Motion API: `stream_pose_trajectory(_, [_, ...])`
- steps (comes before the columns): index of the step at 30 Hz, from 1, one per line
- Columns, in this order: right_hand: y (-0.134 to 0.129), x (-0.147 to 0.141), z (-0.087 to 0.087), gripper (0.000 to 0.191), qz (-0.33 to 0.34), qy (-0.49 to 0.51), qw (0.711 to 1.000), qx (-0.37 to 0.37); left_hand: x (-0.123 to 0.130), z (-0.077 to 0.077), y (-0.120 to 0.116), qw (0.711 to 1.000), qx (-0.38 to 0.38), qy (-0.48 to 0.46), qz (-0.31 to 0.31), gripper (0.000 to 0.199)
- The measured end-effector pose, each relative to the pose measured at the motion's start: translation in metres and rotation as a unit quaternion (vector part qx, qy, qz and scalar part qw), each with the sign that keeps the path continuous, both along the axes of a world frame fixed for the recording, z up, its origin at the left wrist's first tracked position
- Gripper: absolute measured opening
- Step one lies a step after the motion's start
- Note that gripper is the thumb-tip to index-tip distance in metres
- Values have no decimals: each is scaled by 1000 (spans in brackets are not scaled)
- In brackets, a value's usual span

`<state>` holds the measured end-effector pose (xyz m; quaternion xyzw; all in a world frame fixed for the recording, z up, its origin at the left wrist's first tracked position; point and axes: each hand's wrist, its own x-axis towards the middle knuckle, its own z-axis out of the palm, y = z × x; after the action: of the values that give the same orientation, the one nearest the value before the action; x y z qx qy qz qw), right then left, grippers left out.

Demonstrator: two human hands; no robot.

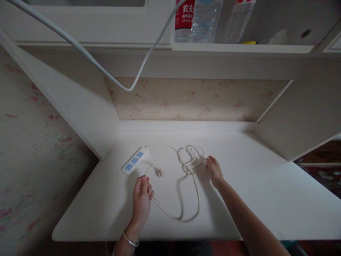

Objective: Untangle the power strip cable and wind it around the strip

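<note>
A white power strip (135,160) with blue socket faces lies on the left of the white desk. Its long white cord (197,199) runs right into a loose tangle of loops, then curves back along the front. My left hand (142,197) is closed around the cord a short way from its plug (160,173), which hangs at or just over the desk; I cannot tell which. Beside the right edge of the loops, my right hand (215,171) is closed, its fingertips pinching a part of the cord.
White side panels (301,117) and a back ledge (186,126) frame the desk (266,185). Overhead, a shelf (239,48) holds several plastic bottles (205,21). A thick white cable (106,74) hangs low in front of the cabinet.
</note>
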<state>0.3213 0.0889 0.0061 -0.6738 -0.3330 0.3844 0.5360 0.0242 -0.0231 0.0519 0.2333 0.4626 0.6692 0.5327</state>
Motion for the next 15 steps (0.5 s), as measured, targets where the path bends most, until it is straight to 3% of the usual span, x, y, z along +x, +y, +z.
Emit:
stream_pose_trajectory(6, [-52, -4, 11, 35, 80, 19, 996, -35, 9, -14, 2, 1000, -12, 2, -8, 36])
stream_pose_trajectory(9, [-74, -7, 8, 29, 180, -77, 980, -42, 15, -22, 5, 1000, 0, 15, -20, 34])
stream_pose_trajectory(12, [-86, -9, 4, 31, 275, -251, 927, 26, 21, -30, 8, 999, 16, 42, -13, 31])
stream_pose_trajectory(15, [-89, -15, 7, 38, 319, -388, 863, 62, 23, -42, 12, 996, 16, 88, -15, 32])
